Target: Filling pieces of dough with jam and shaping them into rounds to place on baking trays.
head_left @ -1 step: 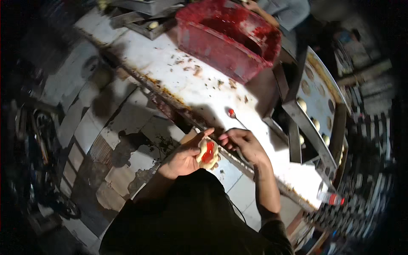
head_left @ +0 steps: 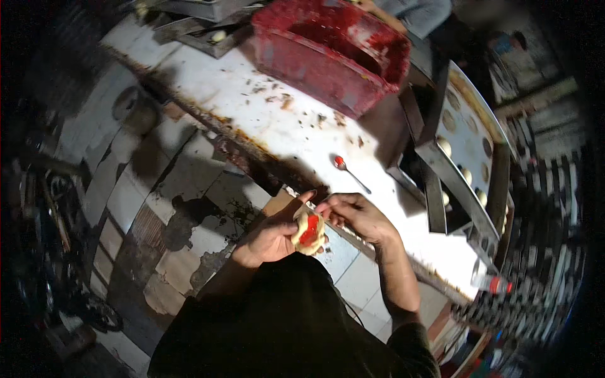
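My left hand [head_left: 275, 238] cups a round of pale dough [head_left: 301, 244], its thumb on the near side and fingers beneath. A glossy red filling [head_left: 310, 230] lies in the dough's hollow, which is open at the top. At the dough's upper right edge, my right hand [head_left: 358, 217] is curled, thumb and fingertips drawn together against the rim. Just past my hands a metal spoon [head_left: 354, 174] rests on the white tabletop [head_left: 302, 143], with red filling [head_left: 339, 160] in its bowl.
A red plastic tub [head_left: 315, 69], smeared inside, stands across the table. Metal trays [head_left: 463, 183] with pale dough balls [head_left: 443, 148] lean at the right; another tray [head_left: 211, 44] sits far left. A bottle with a red cap [head_left: 495, 283] lies at right. Another person's arm [head_left: 383, 16] shows beyond the tub.
My right hand's fingertips have come in to the dough's edge. The whole view has shifted a little, and the spoon stays lying on the table.
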Tool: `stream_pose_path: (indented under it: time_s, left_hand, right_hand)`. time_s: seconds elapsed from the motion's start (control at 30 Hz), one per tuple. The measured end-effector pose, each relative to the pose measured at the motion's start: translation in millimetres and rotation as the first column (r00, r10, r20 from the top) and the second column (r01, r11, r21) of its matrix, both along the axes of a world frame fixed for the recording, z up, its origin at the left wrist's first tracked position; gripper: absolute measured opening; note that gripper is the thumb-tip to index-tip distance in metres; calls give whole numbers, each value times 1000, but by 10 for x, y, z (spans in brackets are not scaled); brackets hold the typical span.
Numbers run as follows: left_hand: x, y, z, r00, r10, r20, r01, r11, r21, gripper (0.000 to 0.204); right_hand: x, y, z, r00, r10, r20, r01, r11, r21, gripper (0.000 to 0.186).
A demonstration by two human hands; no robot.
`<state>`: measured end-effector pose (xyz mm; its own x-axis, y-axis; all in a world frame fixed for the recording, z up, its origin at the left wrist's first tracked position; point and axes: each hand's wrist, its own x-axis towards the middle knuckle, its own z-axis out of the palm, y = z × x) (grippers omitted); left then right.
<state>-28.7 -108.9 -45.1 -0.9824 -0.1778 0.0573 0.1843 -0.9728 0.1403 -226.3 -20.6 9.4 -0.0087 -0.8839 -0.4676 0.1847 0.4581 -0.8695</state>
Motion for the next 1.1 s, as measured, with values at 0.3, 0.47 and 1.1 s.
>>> stream_pose_path:
  time_s: [0.3, 0.47, 1.1]
  left_hand:
    - [227, 388, 130, 942, -242, 234, 262, 963, -57, 56]
    - [54, 638, 382, 936, -239, 257, 182, 957, 225, 40]
    - [-830, 3040, 345, 911, -62, 408, 99, 993, -70, 40]
  right_hand:
    - [369, 335, 392, 910, -328, -255, 346, 938, 29, 15]
    - [802, 977, 553, 230, -252, -940, -198, 934, -298, 26]
    - [801, 3343, -190, 323, -945, 41, 698, 209, -685, 81]
